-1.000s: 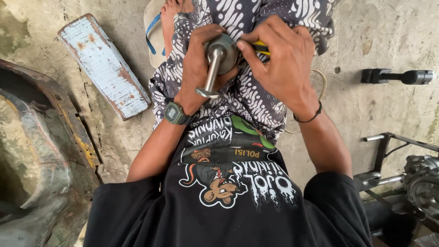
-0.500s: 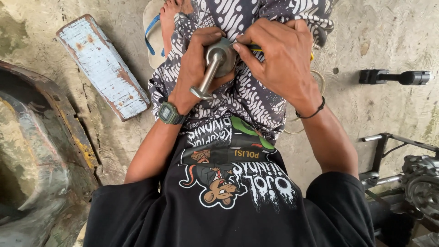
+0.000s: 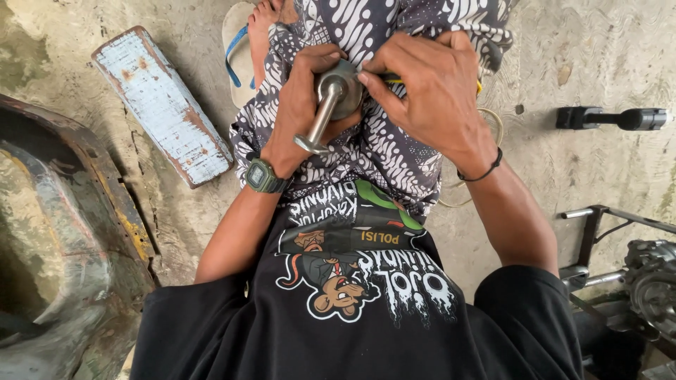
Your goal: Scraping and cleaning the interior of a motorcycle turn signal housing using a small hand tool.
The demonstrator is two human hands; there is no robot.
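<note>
Gripped in the left hand (image 3: 304, 105), a dull grey metal part (image 3: 331, 98) with protruding stem meets the right hand (image 3: 429, 91) pinching its round head.

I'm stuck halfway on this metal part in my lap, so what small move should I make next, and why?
Probably keep the left hand clamped around the round metal part and work the right hand fingers at its edge. The shaft juts out free toward you, and only the left hand steadies the piece over the patterned cloth.

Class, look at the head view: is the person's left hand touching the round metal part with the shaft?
Touching. The head view shows the left hand wrapped around the metal part, fingers curled against its round head, with no gap visible.
</note>
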